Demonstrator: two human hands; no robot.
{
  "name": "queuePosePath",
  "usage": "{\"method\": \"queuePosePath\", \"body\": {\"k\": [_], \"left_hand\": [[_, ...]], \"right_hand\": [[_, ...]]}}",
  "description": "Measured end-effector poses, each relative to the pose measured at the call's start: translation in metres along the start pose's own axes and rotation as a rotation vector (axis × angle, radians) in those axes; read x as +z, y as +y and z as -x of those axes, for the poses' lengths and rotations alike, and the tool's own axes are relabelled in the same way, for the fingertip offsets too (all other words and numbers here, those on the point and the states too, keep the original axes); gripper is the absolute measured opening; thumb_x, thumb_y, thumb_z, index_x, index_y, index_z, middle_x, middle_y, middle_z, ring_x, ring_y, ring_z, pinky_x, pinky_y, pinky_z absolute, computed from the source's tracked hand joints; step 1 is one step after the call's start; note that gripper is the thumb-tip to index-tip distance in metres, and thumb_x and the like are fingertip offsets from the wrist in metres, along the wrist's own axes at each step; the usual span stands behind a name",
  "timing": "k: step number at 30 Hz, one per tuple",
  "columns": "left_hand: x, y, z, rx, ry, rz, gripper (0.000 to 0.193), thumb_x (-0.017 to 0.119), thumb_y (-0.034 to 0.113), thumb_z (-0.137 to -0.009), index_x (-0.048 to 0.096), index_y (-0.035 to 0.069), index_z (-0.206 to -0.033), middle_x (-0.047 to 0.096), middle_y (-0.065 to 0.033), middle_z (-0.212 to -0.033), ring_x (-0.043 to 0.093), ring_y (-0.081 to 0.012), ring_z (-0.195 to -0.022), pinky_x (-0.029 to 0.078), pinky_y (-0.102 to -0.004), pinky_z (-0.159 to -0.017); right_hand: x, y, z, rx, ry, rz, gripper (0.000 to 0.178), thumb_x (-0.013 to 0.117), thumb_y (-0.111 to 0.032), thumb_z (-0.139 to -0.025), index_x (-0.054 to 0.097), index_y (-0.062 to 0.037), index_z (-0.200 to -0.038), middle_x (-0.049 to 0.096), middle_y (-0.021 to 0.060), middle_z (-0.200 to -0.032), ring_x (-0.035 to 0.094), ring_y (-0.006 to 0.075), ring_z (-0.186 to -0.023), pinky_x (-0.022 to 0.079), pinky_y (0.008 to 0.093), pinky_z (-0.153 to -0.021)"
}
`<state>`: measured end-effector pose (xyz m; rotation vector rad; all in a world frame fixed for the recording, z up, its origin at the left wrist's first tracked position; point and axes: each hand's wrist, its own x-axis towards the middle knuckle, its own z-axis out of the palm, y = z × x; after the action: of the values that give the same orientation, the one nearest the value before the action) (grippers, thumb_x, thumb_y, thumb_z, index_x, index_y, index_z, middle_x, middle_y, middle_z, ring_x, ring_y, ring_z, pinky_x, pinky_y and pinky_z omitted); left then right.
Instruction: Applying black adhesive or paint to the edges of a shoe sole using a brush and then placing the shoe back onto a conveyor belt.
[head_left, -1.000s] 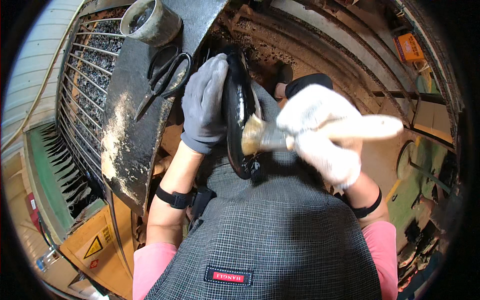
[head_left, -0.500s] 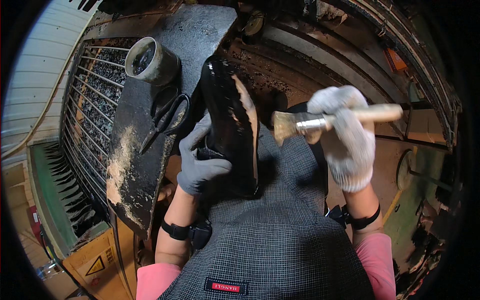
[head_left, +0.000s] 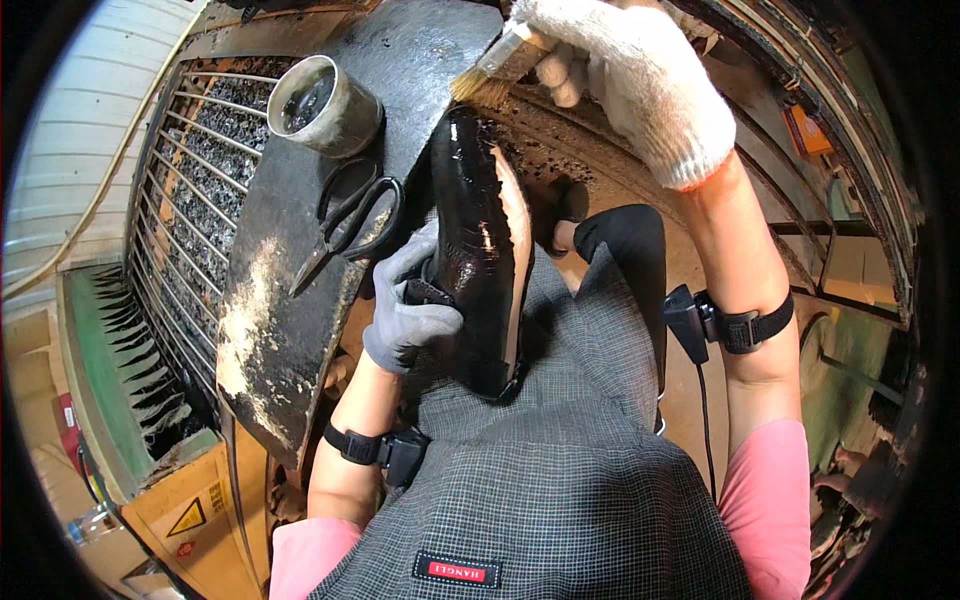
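My left hand [head_left: 410,315], in a grey glove, is closed around a glossy black shoe [head_left: 468,250] near its opening. The shoe stands lengthwise over my lap, toe end away from me, with an uneven pale strip along its right edge. In a whitish knit glove, my right hand [head_left: 640,90] grips a paintbrush [head_left: 520,52] with a metal band and tan bristles. The bristles hang just beyond the shoe's far end; whether they touch it, I cannot tell. Most of the brush handle is hidden by the glove.
Left of the shoe, a dark worn board [head_left: 270,330] bears black-handled scissors [head_left: 345,225] and a grimy cup [head_left: 345,115] with dark contents. Metal bars [head_left: 190,160] over dark crumbs lie further left, beside a green-and-yellow machine [head_left: 110,370]. Curved racks [head_left: 770,200] stand on the right.
My right hand has moved away from me and leftward, bringing the brush from the shoe's right side to its far end. My left hand keeps holding the shoe.
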<state>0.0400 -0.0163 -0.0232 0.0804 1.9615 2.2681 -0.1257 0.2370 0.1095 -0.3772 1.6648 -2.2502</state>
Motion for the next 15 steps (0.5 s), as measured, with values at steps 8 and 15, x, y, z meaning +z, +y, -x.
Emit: {"method": "queuePosePath", "body": {"k": [8,15], "left_hand": [[0.009,0.018,-0.010,-0.095,-0.056,0.016,0.092,0.084,0.019,-0.056,0.059,-0.011,-0.139,0.063,-0.0166,-0.140,0.061,-0.0230,-0.126,0.044,-0.0367,-0.113],[0.039,0.033,-0.014,-0.227,-0.043,0.400,0.083,0.083,0.023,-0.068,0.057,-0.008,-0.141,0.066,-0.0134,-0.134,0.066,-0.0217,-0.117,0.051,-0.0356,-0.106]], "right_hand": [[0.009,-0.013,0.011,-0.056,-0.094,0.212,0.016,0.070,-0.019,-0.096,0.067,-0.0035,-0.092,0.065,0.0011,-0.080,0.058,0.0074,-0.067,0.045,0.0222,-0.059],[-0.006,0.021,0.029,-0.199,-0.093,0.160,0.012,0.074,-0.012,-0.093,0.070,-0.0029,-0.099,0.071,0.0029,-0.087,0.062,0.0070,-0.074,0.049,0.0221,-0.066]]}}
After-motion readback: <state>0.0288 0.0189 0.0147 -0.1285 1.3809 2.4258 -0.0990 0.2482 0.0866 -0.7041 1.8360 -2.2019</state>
